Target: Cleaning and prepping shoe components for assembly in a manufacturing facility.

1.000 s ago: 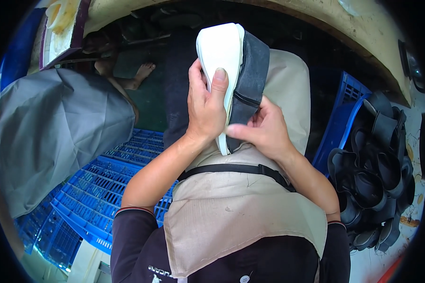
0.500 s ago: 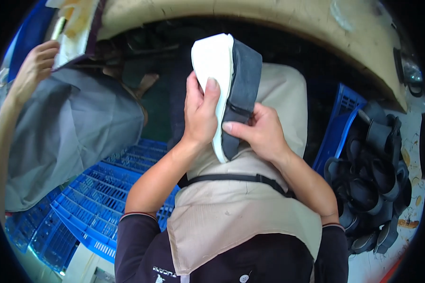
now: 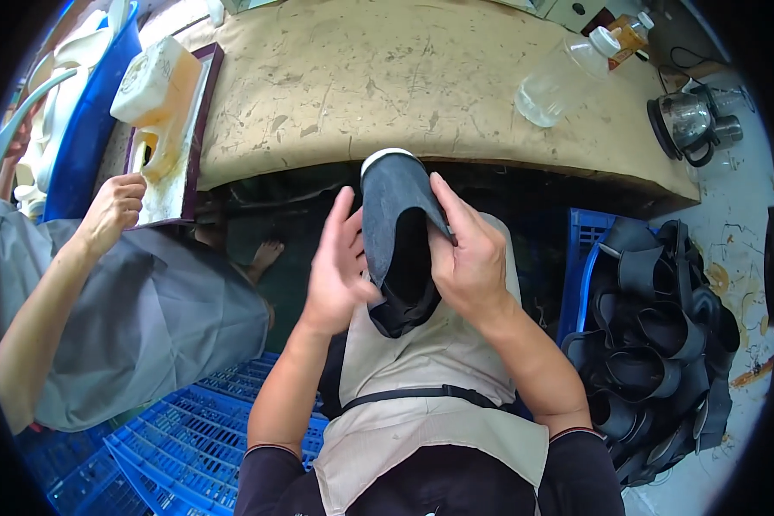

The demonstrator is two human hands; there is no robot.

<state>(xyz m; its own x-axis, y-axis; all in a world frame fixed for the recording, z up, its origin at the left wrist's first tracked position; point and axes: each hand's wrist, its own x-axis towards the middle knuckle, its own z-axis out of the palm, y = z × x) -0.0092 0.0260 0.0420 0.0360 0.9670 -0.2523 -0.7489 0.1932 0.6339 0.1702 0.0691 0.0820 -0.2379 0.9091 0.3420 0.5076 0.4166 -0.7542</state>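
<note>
Over my lap a dark grey shoe upper (image 3: 378,202) is tilted with its opening toward me; a white edge shows at its toe. My right hand (image 3: 473,262) grips its right side, the thumb at the rim of the opening and the fingers along the outside. Beside its left side is my left hand (image 3: 335,267), open, fingers stretched and apart, the thumb near the heel; whether it touches the upper I cannot tell. The white sole seen earlier is mostly hidden underneath.
A blue crate (image 3: 580,267) and a pile of dark shoe uppers (image 3: 654,344) are to my right. The worktable (image 3: 344,103) ahead bears a clear bottle (image 3: 559,82). At left a co-worker's hand (image 3: 112,211) is by a white jug (image 3: 155,82) on a tray. Blue crates (image 3: 189,439) lie lower left.
The shoe upper has been turned from its white sole side to show its opening, and it sits lower. My left hand has come off the sole and spread. The view has tilted up toward the table.
</note>
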